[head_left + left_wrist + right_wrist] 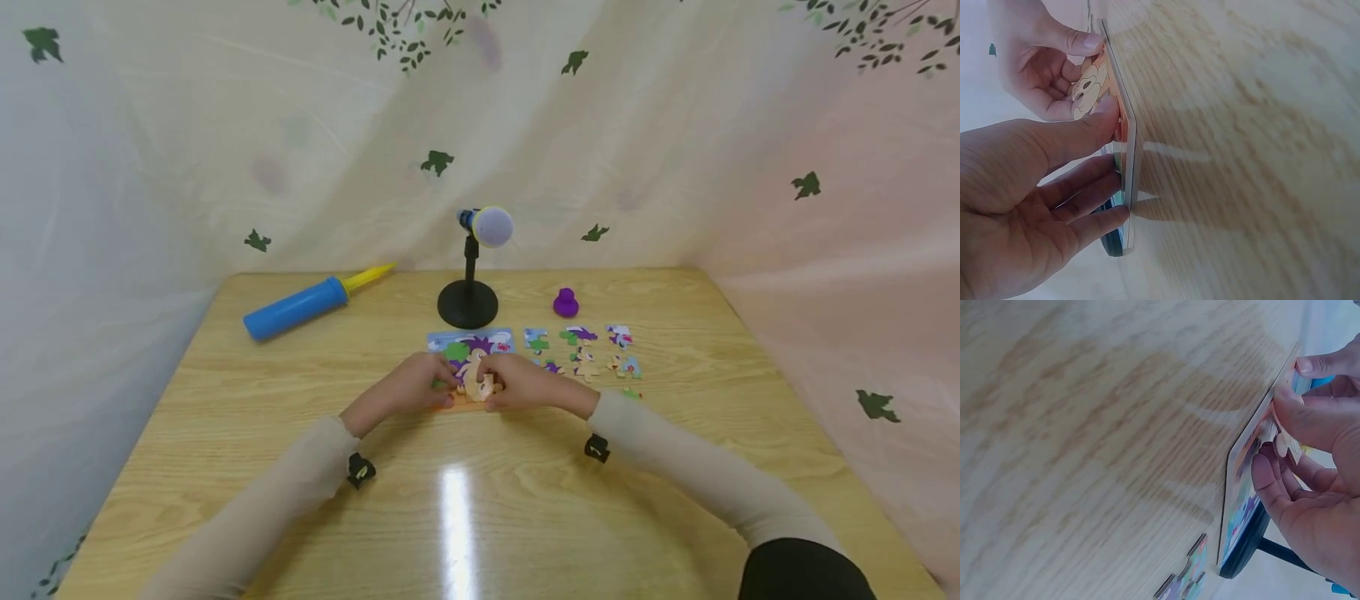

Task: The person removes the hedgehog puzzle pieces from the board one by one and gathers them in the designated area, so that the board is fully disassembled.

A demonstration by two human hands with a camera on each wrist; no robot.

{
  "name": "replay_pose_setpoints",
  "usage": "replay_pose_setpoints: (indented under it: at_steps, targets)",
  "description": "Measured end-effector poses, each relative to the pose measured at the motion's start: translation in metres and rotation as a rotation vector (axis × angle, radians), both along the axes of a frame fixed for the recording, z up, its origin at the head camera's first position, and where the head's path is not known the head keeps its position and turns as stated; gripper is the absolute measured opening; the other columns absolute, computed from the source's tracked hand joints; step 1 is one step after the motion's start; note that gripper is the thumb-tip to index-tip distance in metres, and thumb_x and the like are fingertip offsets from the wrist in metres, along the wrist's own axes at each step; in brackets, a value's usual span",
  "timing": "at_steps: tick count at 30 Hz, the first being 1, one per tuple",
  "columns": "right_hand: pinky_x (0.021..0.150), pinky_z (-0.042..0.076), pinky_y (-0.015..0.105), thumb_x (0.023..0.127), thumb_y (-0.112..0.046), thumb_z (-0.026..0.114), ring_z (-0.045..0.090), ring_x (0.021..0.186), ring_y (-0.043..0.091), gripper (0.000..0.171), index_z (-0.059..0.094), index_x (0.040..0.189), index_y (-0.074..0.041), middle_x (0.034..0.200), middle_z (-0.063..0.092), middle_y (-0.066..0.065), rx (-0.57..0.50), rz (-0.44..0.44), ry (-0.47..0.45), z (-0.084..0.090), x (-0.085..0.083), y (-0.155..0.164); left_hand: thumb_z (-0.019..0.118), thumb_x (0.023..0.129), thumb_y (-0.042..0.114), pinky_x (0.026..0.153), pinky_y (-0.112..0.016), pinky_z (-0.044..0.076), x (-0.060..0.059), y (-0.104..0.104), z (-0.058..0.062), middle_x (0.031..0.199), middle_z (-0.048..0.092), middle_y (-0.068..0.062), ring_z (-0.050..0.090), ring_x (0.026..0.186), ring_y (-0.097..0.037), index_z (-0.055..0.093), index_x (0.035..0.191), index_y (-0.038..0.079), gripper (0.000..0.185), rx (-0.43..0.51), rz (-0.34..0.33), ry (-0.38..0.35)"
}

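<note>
A colourful puzzle board point(472, 343) lies flat on the wooden table point(480, 508), and both hands meet over its near edge. My left hand point(438, 383) rests on the board point(1127, 169), thumb pressing down beside a cartoon-face puzzle piece point(1091, 84), fingers laid along the board's surface. My right hand point(501, 385) pinches that piece point(478, 386) with thumb and fingers against the board point(1241, 469). In the left wrist view the right hand point(1041, 69) curls round the piece.
Several loose puzzle pieces point(585, 350) lie right of the board. A microphone on a black stand point(468, 275) stands just behind it, a purple knob point(566, 303) to its right. A blue and yellow pump point(300, 307) lies at the back left. Curtains enclose the table.
</note>
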State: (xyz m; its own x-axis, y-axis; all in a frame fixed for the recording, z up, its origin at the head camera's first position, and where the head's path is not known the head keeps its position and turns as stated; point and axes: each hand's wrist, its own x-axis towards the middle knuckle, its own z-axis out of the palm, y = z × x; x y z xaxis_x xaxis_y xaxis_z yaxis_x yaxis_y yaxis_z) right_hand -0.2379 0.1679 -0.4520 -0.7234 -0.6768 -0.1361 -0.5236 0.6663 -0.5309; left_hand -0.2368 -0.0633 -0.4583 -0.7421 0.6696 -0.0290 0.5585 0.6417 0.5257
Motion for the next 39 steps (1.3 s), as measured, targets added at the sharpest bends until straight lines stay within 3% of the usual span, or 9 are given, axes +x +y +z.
replay_pose_setpoints:
  at_steps: [10,17,32,35,39]
  targets:
    - [0.071,0.048,0.02,0.084,-0.017,0.085,0.056,0.08,0.01,0.053,0.063,0.129,0.001,0.109,0.07,0.009,-0.008,0.024,0.051,0.004,0.001,0.003,0.079,0.089,0.012,0.104,-0.047,0.052,-0.001,-0.001,0.001,0.12,0.073,-0.016,0.066,0.115,-0.032,0.08,0.107,0.005,0.019,-0.016,0.009,-0.013]
    - [0.069,0.045,0.021,0.085,-0.018,0.084,0.051,0.077,0.01,0.051,0.065,0.128,0.0,0.092,0.065,0.006,-0.006,0.035,0.064,0.006,0.004,0.009,0.079,0.09,0.013,0.104,-0.047,0.051,0.001,0.0,0.004,0.122,0.072,-0.015,0.066,0.117,-0.032,0.08,0.108,0.006,0.019,-0.03,0.019,-0.027]
    - [0.066,0.043,0.018,0.087,-0.015,0.082,0.047,0.079,0.009,0.051,0.066,0.132,0.002,0.093,0.062,0.005,0.017,0.067,0.129,0.007,0.007,0.01,0.079,0.089,0.013,0.104,-0.047,0.052,-0.001,0.0,0.003,0.121,0.073,-0.015,0.066,0.115,-0.032,0.08,0.108,0.006,0.02,-0.019,0.025,-0.04]
    - [0.069,0.049,0.023,0.088,-0.016,0.081,0.053,0.082,0.014,0.051,0.065,0.134,0.001,0.099,0.063,0.007,0.037,0.059,0.134,0.009,0.008,0.011,0.079,0.089,0.014,0.105,-0.047,0.052,-0.001,0.0,0.003,0.121,0.073,-0.015,0.066,0.116,-0.032,0.079,0.109,0.006,0.021,-0.025,0.022,-0.033]
    - [0.091,0.058,0.039,0.091,-0.018,0.078,0.065,0.114,0.031,0.051,0.063,0.137,-0.003,0.127,0.067,0.019,0.072,0.028,0.164,0.014,0.012,0.017,0.08,0.089,0.014,0.105,-0.047,0.051,-0.001,0.0,0.003,0.121,0.073,-0.015,0.067,0.117,-0.032,0.08,0.108,0.005,0.021,-0.022,0.018,-0.022]
